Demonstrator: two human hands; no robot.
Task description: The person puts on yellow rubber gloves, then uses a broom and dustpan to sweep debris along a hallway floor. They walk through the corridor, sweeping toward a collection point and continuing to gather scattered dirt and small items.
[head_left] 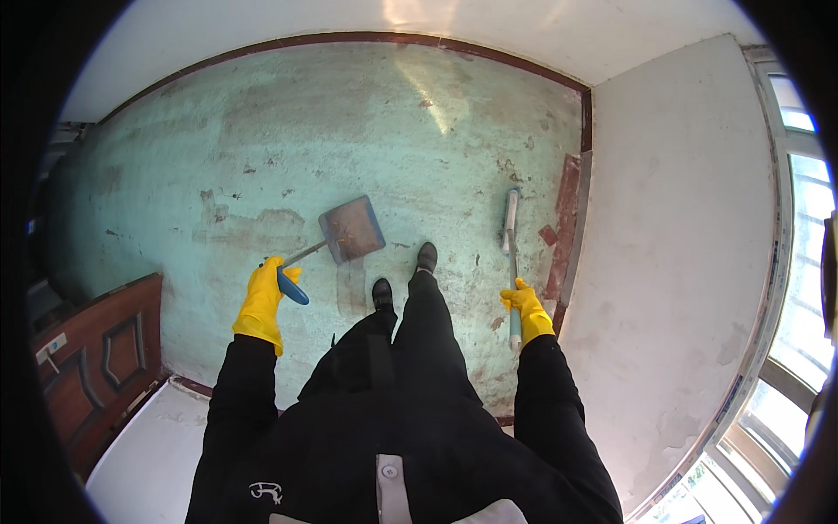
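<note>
In a yellow rubber glove, my left hand [263,301] is closed round the blue handle of a long-handled dustpan [353,230]. Its square pan, edged in blue, is at the floor ahead of my feet, with some brownish debris on it. My right hand [527,308], gloved in yellow too, grips the stick of a broom [512,223]. The broom's pale head, with a blue end, is low near the right wall, apart from the dustpan. Whether the broom's bristles touch the floor is hard to tell.
The worn green floor [288,140] has stains and scattered bits. A dark red baseboard [349,37] runs along the walls. To the left, a brown panelled door [113,349] stands open. Windows [807,253] line the right side. My black shoes [426,258] are between the two tools.
</note>
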